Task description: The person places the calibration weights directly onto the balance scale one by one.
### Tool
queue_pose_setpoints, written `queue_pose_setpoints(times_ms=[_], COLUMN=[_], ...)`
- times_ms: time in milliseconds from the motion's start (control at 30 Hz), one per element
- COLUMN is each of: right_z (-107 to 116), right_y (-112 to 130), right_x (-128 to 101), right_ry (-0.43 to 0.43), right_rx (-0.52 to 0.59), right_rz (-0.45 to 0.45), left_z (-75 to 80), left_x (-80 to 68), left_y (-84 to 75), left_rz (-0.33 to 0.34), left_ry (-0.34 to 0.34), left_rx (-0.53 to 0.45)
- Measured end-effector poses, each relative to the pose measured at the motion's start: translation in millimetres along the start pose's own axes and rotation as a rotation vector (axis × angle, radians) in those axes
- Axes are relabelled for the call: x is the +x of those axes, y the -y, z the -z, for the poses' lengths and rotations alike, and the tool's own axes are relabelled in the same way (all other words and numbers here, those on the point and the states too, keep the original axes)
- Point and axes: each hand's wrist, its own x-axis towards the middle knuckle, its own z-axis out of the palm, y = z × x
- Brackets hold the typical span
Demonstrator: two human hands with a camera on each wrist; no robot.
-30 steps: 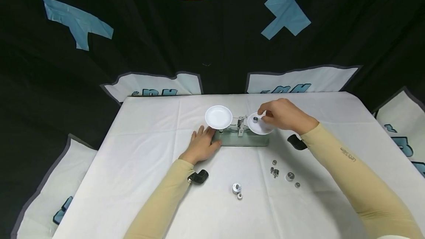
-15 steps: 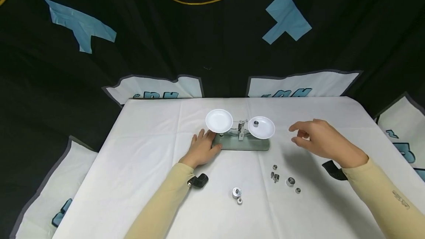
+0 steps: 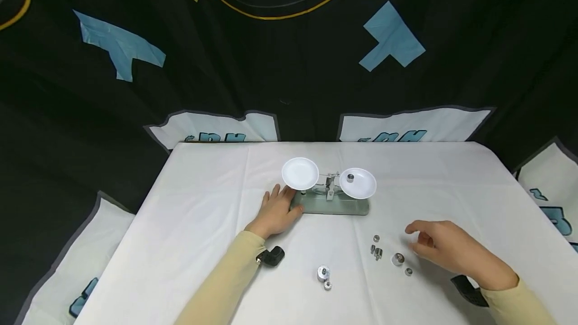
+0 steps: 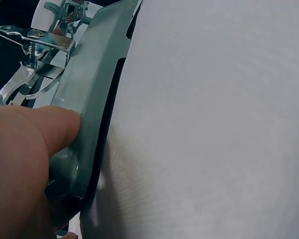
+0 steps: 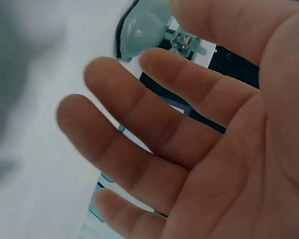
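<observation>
A balance scale with a green base [image 3: 336, 207] stands toward the back of the table. Its left pan [image 3: 300, 173] holds nothing and sits higher than its right pan [image 3: 361, 189], on which a small metal weight [image 3: 350, 178] rests. My left hand [image 3: 274, 214] lies against the left end of the base; in the left wrist view its thumb [image 4: 62, 127] presses on the green metal. Held over the table at the right, my right hand [image 3: 451, 250] has loosely bent fingers and nothing in them. The nearest item to it is a small weight [image 3: 408, 272].
In front of the scale, several small metal weights [image 3: 378, 254] lie loose, with a larger one [image 3: 398, 259] among them. Nearer the table's front, a wide weight [image 3: 323, 273] touches a smaller one [image 3: 327, 285]. A black cloth [image 3: 289, 79] hangs behind the white table [image 3: 203, 179].
My right hand has drawn back from the right pan, moving right and toward me, leaving the weight on the pan. The left hand stays at the base. The head view has tilted up slightly.
</observation>
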Motion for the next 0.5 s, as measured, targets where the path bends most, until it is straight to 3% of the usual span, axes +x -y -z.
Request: queue_pose_setpoints(times_ms=[200,500], right_z=[-12.0,-21.0], right_y=[-2.1,-2.5], right_x=[-5.0,-5.2], right_ry=[0.091,0.145], right_rx=[0.088,0.131], right_rz=[-0.042,-0.021], left_z=[-3.5,-4.3], left_x=[0.4,-4.3], left_y=[1.2,2.2], left_rz=[-0.024,-0.032], left_ry=[-0.026,-0.049], left_rx=[-0.003,-0.016])
